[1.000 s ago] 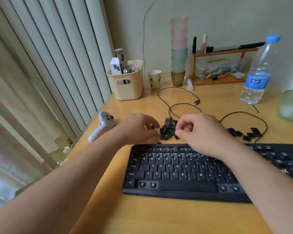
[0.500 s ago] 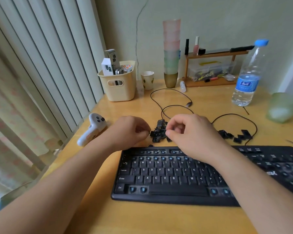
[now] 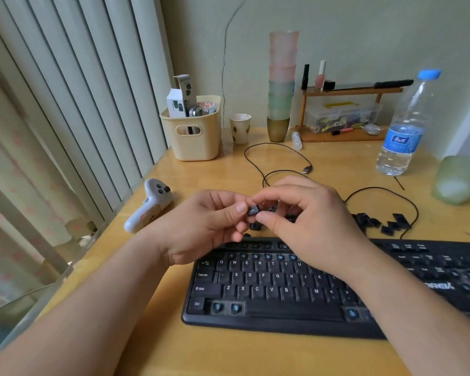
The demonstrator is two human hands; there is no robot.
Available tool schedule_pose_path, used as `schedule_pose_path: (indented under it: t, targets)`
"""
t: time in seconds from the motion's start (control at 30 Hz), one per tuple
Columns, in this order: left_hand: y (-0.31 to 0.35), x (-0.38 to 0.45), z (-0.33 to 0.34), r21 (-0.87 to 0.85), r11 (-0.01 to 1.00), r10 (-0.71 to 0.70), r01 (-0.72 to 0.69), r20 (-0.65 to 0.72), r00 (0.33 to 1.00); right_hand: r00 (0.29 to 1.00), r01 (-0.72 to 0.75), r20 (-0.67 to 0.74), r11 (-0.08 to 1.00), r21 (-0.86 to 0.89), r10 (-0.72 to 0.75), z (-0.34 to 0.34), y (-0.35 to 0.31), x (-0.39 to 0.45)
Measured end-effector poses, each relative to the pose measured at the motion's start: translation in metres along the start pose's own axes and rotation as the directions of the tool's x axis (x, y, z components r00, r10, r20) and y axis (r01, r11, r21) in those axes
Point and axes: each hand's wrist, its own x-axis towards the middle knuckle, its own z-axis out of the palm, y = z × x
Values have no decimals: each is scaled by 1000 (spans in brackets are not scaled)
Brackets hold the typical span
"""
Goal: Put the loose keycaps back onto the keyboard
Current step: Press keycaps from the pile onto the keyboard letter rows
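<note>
Right, the Esc keycap is up off the table, legend facing the camera, pinched between the thumb and forefinger of the right hand. The left hand is right there with it — its thumb tip touches the cap's left edge, its other fingers curled underneath, so both hands meet on this one small key above the top-left corner of the keyboard.

That black keyboard lies flat on the wooden table, with letter rows filled in, while bare blue switch stems show along the number row and either side of the space bar. Just behind the hands, a small heap of loose keycaps peeks out, mostly hidden by the fingers. A second scatter of keycaps lies to the right, beyond the keyboard's far edge, inside a loop of thin black cable.

Further out — a white game controller lies near the table's left edge. At the back stand a cream basket of boxes, a spotted paper cup and a tall stack of tumblers. A wooden shelf carries small bottles, with a clear plastic box beneath it. A water bottle with a blue cap stands at the right, and a frosted green cup sits at the frame's edge.
</note>
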Motion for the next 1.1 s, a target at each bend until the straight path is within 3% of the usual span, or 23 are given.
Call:
schedule_pose_path:
  t: [0.3,0.47,0.53,0.6,0.77,0.87,1.0,1.1]
  targets:
    - [-1,-1,-3,54,999,4,-3,-14,1000,998,61,-31,998,-11,-62,2,-3,-2]
    - [3,-4,-8,149,989,-5,8,-19,1000,986,167,72,945,-283,-152,5,-15,10]
    - [15,-8,-16,183,983,-8,21,-73,997,990,112,120,943,-314,-77,2,-22,23]
    - [31,-13,-31,320,946,4,52,-171,985,972,-13,216,945,-325,88,2,-30,37]
    - [24,-30,-69,678,718,114,156,-336,935,811,-324,444,925,-200,380,36,-38,49]
    - [-9,-37,-75,698,695,110,171,-339,934,752,-404,485,893,-195,446,58,-39,47]
    - [-18,-40,-78,695,706,90,135,-277,957,731,-446,479,872,-202,486,69,-39,50]
    - [-15,-41,-76,755,641,67,139,-235,970,726,-455,474,865,-212,498,70,-40,51]
